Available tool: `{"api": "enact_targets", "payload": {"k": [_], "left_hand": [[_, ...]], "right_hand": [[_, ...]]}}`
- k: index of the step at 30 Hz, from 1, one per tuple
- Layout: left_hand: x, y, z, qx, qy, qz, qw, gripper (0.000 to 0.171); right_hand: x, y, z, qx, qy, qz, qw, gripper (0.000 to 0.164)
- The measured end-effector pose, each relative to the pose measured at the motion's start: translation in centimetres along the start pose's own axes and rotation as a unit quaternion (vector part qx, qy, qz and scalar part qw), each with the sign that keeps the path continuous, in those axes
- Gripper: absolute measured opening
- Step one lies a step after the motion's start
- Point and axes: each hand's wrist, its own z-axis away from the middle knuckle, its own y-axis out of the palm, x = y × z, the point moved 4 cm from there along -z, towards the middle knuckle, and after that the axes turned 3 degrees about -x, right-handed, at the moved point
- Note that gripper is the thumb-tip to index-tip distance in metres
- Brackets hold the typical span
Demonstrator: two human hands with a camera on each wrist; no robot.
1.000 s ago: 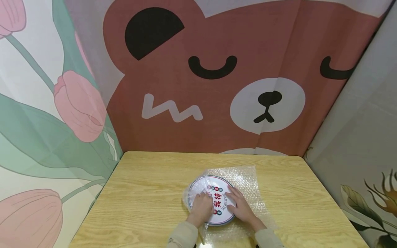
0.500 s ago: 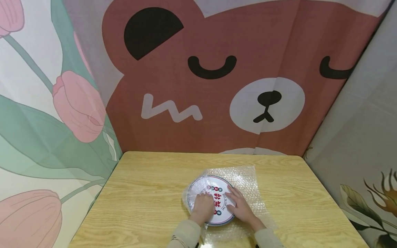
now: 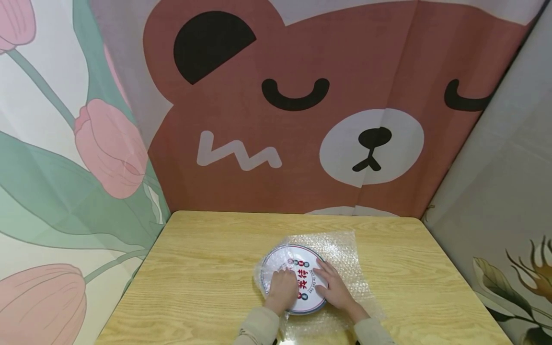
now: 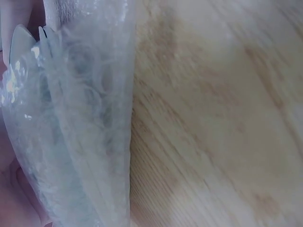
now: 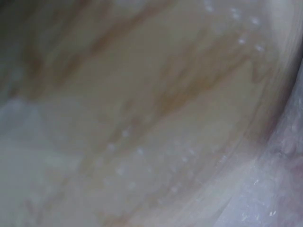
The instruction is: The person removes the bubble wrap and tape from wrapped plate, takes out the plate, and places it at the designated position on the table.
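Note:
A round white plate with a blue rim, red characters and small coloured dots lies face up on clear bubble wrap. A flap of the wrap is folded over its left side. My left hand has its fingers curled and grips the flap on the plate's face. With fingers spread, my right hand rests on the plate's right edge. Up close in the left wrist view, the bubble wrap covers thin rims standing one beside the other. The right wrist view is blurred, showing wrap over wood grain.
The light wooden table reaches back to a brown bear curtain. A tulip-print curtain hangs along the left side and a pale flowered one along the right. Both forearms come in from the front edge.
My left hand has shifted slightly to the right over the plate since one second ago. The right hand, the plate and the bubble wrap hold their places.

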Motion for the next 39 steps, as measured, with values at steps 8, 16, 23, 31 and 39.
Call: {"api": "enact_targets", "payload": {"k": [8,16,23,31,39], "left_hand": [[-0.1,-0.2,0.0,-0.009,-0.014,0.007,0.9998,0.018],[0.2,-0.7,-0.6,-0.059,-0.032,0.041,0.9969,0.020],[0.1,-0.6,-0.4,-0.025,-0.026,0.034,0.9988,0.023],[0.1,-0.8,0.2,-0.044,-0.029,0.042,0.9977,0.024],[0.3,-0.6,0.4,-0.055,-0.027,0.051,0.9969,0.021]], "right_hand": [[-0.2,0.1,0.1,-0.001,-0.003,-0.004,1.000,0.043],[-0.2,0.0,-0.1,-0.013,-0.021,-0.003,1.000,0.042],[-0.1,0.0,-0.1,-0.013,-0.024,-0.001,1.000,0.042],[0.0,0.1,0.1,-0.011,-0.022,0.004,1.000,0.041],[-0.2,0.1,0.0,-0.008,-0.019,0.002,1.000,0.043]]}}
